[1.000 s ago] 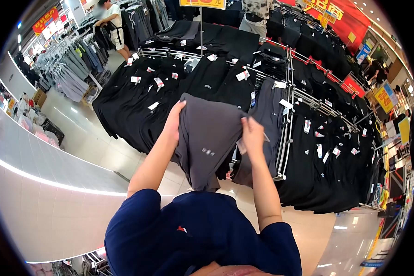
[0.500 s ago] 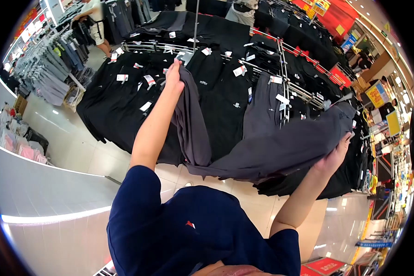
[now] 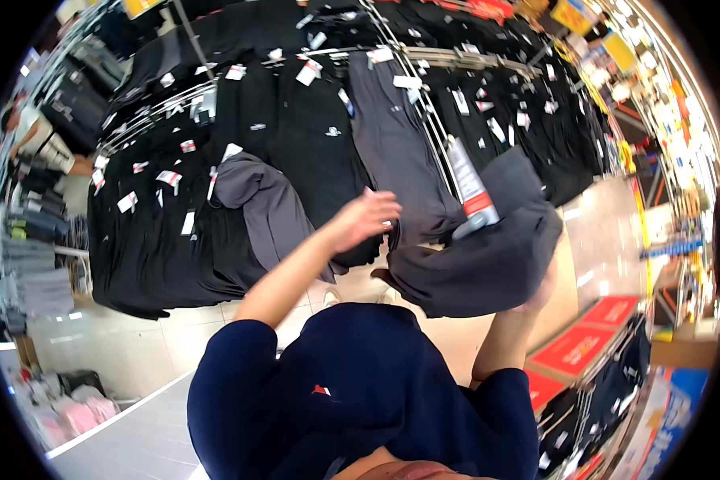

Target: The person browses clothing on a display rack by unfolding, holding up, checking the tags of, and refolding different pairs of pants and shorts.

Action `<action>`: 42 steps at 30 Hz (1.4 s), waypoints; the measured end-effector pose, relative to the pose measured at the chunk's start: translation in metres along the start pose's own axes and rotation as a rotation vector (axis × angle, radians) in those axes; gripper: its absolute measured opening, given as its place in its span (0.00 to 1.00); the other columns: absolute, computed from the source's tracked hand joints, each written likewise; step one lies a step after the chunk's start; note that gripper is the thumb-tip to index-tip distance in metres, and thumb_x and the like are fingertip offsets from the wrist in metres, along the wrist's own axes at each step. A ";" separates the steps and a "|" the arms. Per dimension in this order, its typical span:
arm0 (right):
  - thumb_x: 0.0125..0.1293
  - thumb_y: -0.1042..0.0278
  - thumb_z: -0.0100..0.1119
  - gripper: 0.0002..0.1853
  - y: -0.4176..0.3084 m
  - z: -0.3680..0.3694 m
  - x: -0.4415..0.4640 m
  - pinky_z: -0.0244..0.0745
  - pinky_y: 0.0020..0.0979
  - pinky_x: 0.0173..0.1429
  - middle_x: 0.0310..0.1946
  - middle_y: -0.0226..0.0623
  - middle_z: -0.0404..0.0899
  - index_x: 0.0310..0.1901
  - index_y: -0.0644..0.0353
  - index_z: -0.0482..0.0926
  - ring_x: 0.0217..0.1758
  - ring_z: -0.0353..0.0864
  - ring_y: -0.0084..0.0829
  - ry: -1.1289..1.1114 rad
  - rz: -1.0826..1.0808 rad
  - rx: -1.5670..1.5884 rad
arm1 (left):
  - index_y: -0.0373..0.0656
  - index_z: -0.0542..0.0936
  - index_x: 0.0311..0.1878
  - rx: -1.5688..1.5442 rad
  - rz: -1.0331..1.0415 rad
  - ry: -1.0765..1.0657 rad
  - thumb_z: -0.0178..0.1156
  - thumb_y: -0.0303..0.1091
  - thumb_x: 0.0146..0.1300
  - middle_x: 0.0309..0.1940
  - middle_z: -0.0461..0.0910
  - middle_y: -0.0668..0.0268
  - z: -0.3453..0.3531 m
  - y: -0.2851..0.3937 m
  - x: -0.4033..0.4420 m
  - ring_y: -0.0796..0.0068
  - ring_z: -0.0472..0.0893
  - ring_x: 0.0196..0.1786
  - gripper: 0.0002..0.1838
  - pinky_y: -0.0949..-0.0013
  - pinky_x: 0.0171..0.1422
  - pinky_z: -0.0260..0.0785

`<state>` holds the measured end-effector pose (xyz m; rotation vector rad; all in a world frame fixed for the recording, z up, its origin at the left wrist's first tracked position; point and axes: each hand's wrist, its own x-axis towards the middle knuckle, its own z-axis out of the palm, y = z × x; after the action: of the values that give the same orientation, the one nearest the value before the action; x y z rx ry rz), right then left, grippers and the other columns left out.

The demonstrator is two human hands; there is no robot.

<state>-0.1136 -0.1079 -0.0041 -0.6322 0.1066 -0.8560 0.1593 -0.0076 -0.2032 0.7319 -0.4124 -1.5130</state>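
My right hand, mostly hidden behind the cloth, holds up a bunched pair of dark grey trousers. A long white and red tag hangs at its upper side. My left hand is in mid-air left of the bundle, fingers stretched out and holding nothing. Left of that hand, a crumpled grey garment lies over the black trousers. Beyond my hands, another grey pair of trousers hangs flat among black ones.
Metal rails carry many tagged black garments in front of me. A red sign board tops a rack close on the right. At far left, a person stands by clothing racks. Pale floor tiles show below.
My left hand has let go of grey cloth and moved right and down. A grey garment now lies on the black ones. The cloth at my right hand, stretched out before, is bunched.
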 end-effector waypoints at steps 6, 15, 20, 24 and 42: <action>0.80 0.50 0.34 0.30 0.035 -0.052 -0.064 0.59 0.47 0.77 0.69 0.52 0.66 0.71 0.66 0.62 0.71 0.67 0.46 -0.136 -0.004 -0.025 | 0.47 0.61 0.75 -0.516 -0.444 -0.337 0.35 0.69 0.70 0.65 0.72 0.63 0.069 -0.082 0.000 0.66 0.77 0.63 0.41 0.63 0.67 0.72; 0.76 0.57 0.52 0.22 -0.014 -0.092 -0.155 0.74 0.42 0.64 0.53 0.45 0.81 0.58 0.69 0.73 0.56 0.81 0.38 0.255 -0.110 -0.462 | 0.40 0.77 0.41 -0.105 -0.231 -0.439 0.62 0.55 0.66 0.24 0.68 0.72 0.030 -0.056 -0.034 0.81 0.67 0.29 0.24 0.76 0.35 0.61; 0.75 0.58 0.54 0.19 -0.032 -0.142 -0.189 0.74 0.39 0.63 0.51 0.41 0.82 0.54 0.68 0.77 0.56 0.81 0.37 0.453 -0.045 -0.397 | 0.50 0.62 0.27 -0.093 0.009 0.069 0.60 0.53 0.70 0.22 0.60 0.75 0.067 -0.004 -0.050 0.81 0.63 0.27 0.23 0.72 0.33 0.61; 0.71 0.61 0.60 0.18 -0.052 -0.189 -0.207 0.73 0.34 0.59 0.46 0.40 0.84 0.49 0.72 0.81 0.52 0.80 0.30 0.030 0.477 -0.489 | 0.51 0.61 0.27 -0.110 0.134 -0.064 0.62 0.54 0.68 0.22 0.59 0.75 0.123 0.008 -0.049 0.81 0.61 0.27 0.25 0.73 0.32 0.59; 0.66 0.78 0.58 0.30 -0.092 -0.041 0.006 0.77 0.31 0.49 0.36 0.41 0.84 0.67 0.63 0.59 0.40 0.84 0.33 -0.590 -0.045 -1.108 | 0.42 0.66 0.25 1.143 1.065 -0.460 0.58 0.74 0.42 0.25 0.67 0.65 0.270 0.038 0.034 0.65 0.69 0.29 0.37 0.67 0.32 0.62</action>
<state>-0.1853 -0.1772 0.0149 -1.9052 0.0211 -0.5658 0.0099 -0.0924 0.0114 0.7753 -1.7687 -0.2874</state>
